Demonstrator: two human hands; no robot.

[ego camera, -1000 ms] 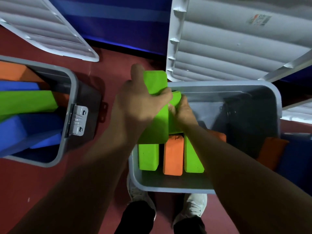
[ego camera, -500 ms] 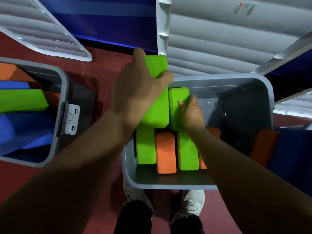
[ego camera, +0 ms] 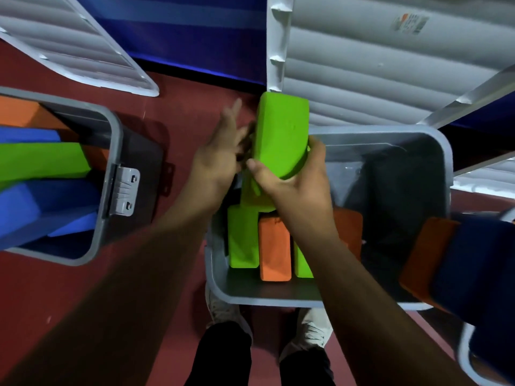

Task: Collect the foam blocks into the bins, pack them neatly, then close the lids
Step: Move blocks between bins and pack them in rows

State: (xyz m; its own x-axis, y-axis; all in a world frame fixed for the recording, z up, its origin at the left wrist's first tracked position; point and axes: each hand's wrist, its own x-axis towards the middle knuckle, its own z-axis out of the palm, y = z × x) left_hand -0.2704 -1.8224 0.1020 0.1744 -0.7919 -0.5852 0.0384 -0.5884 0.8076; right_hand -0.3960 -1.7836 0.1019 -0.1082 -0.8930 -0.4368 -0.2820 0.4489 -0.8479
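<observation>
Foam blocks (ego camera: 36, 162), orange, blue and green, lie in the left bin (ego camera: 114, 140). Just right, the left hand (ego camera: 220, 154) hovers, fingers spread, beside the green block (ego camera: 281, 135) that the right hand (ego camera: 289, 188) grips over the middle bin (ego camera: 278, 300), above standing blocks (ego camera: 274, 246). The sticker (ego camera: 409, 23) on the far lid (ego camera: 390, 79) is too blurred to read.

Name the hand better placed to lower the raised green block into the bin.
Right. The right hand grips the green block over the bin; the left hand is open beside it, holding nothing.
</observation>
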